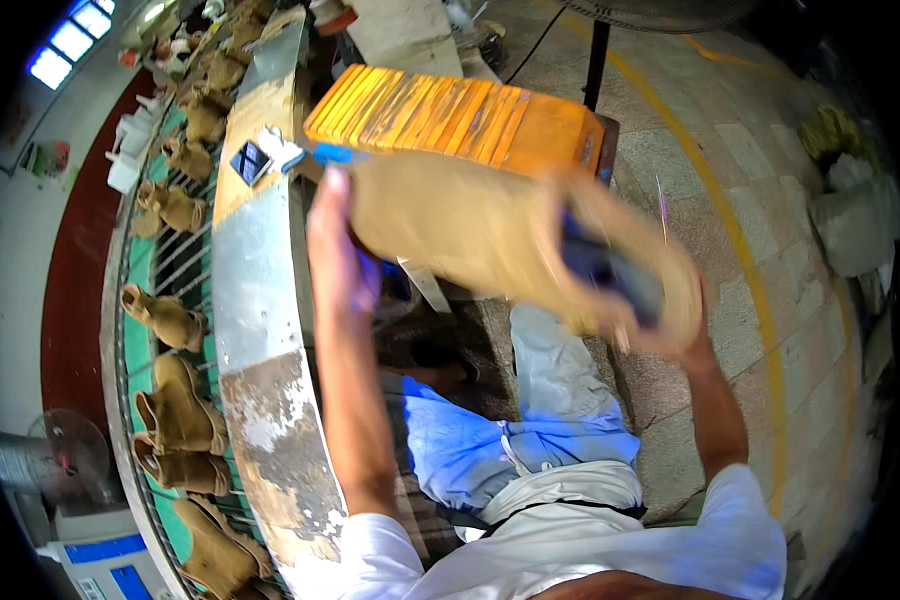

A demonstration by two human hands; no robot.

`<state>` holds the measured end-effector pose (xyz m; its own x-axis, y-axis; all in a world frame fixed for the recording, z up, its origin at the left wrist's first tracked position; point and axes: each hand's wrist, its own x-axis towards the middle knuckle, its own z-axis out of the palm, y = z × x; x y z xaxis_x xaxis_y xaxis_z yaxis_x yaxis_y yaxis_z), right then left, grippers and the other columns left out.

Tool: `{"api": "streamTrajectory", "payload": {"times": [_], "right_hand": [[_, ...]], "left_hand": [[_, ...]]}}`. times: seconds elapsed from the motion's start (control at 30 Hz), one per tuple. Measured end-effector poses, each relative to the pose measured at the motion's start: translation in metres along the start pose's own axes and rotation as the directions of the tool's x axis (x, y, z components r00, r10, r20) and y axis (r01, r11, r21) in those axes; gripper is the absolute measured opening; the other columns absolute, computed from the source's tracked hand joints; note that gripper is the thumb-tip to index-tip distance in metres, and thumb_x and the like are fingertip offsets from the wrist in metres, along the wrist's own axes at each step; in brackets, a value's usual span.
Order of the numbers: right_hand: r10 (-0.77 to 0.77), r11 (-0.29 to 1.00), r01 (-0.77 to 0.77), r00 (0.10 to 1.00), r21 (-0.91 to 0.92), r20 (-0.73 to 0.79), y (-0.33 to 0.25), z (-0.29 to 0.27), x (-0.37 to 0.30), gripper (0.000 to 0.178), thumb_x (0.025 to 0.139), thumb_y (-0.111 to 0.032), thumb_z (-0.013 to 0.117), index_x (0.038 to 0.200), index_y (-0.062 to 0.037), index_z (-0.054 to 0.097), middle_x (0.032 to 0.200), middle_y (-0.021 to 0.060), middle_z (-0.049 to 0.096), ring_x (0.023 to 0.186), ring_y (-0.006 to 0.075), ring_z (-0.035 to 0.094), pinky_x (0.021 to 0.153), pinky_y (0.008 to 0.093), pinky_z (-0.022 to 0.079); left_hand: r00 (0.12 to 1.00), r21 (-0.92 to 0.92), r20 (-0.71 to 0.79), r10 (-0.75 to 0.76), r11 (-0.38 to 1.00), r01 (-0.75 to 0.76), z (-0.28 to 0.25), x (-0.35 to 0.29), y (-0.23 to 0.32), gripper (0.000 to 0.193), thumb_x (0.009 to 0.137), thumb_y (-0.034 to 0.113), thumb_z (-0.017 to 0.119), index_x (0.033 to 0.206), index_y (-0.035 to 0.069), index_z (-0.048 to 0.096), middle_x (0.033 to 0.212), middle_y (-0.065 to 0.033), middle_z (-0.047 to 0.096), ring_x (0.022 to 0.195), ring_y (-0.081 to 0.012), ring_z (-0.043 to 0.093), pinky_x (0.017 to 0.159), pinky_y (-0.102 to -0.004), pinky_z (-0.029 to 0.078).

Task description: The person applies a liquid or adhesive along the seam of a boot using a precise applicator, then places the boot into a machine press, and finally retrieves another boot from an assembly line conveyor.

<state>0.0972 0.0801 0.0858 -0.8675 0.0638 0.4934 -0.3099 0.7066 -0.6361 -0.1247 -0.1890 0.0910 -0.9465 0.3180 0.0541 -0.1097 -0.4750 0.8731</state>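
A tan boot (450, 215), smeared by motion, is held up across the front of my body. Its opening with a dark inside faces right, and its narrower end points left. My left hand (337, 240) grips the left end, the thumb up along its edge. At the right end, by the boot's opening, my right hand (695, 345) holds on from the outer side; most of its fingers are hidden behind the boot. Just beyond the boot stands a row of thin orange slabs (450, 110), partly covered by it.
To my left runs a worn metal-topped bench (255, 270) with a dark phone (250, 162) and a small white item (281, 149). Beyond it, a rack with a green bed (155, 385) carries several tan boots (178, 405). A yellow line (735, 225) crosses the floor at right.
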Motion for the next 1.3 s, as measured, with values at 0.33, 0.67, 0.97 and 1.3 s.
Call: {"api": "streamTrajectory", "payload": {"times": [0.33, 0.67, 0.97, 1.3], "right_hand": [[0.168, 0.981, -0.147, 0.969, 0.125, -0.179, 0.073, 0.042, 0.158, 0.083, 0.07, -0.041, 0.095, 0.135, 0.0016, 0.065, 0.124, 0.0181, 0.074, 0.113, 0.0246, 0.071, 0.1, 0.0372, 0.054], [0.092, 0.994, -0.074, 0.966, 0.081, -0.242, 0.077, 0.049, 0.158, 0.084, 0.071, -0.059, 0.087, 0.133, -0.006, 0.067, 0.115, 0.0204, 0.075, 0.107, 0.0371, 0.072, 0.096, 0.0453, 0.055], [0.074, 0.997, -0.066, 0.959, 0.038, -0.274, 0.081, 0.052, 0.158, 0.078, 0.074, -0.064, 0.082, 0.131, -0.0114, 0.07, 0.11, 0.0199, 0.076, 0.104, 0.0403, 0.072, 0.094, 0.0484, 0.056], [0.113, 0.991, -0.099, 0.979, 0.09, -0.169, 0.081, 0.048, 0.164, 0.075, 0.076, -0.054, 0.084, 0.131, -0.0059, 0.07, 0.112, 0.0187, 0.077, 0.104, 0.0302, 0.074, 0.096, 0.0399, 0.056]], "left_hand": [[0.993, 0.906, 0.064, 0.1, 0.411, -0.1, -0.019, 0.244, 0.045, 0.083, 0.1, 0.068, 0.052, 0.14, -0.004, 0.062, 0.139, -0.0206, 0.065, 0.129, -0.0277, 0.058, 0.111, -0.0377, 0.041], [0.991, 0.704, 0.128, -0.048, 0.708, -0.057, -0.009, 0.231, 0.049, 0.054, 0.11, 0.042, 0.052, 0.142, -0.001, 0.06, 0.141, -0.0129, 0.063, 0.125, -0.022, 0.062, 0.11, -0.0363, 0.047], [0.981, 0.619, 0.168, -0.099, 0.785, -0.027, -0.015, 0.237, 0.049, 0.044, 0.112, 0.033, 0.049, 0.139, 0.001, 0.063, 0.134, -0.0099, 0.068, 0.123, -0.0208, 0.064, 0.108, -0.0358, 0.05], [0.978, 0.624, 0.143, -0.153, 0.781, 0.031, -0.082, 0.276, 0.056, 0.032, 0.108, 0.031, 0.059, 0.118, 0.003, 0.071, 0.109, -0.0049, 0.075, 0.091, -0.0146, 0.069, 0.084, -0.0309, 0.056]]}}
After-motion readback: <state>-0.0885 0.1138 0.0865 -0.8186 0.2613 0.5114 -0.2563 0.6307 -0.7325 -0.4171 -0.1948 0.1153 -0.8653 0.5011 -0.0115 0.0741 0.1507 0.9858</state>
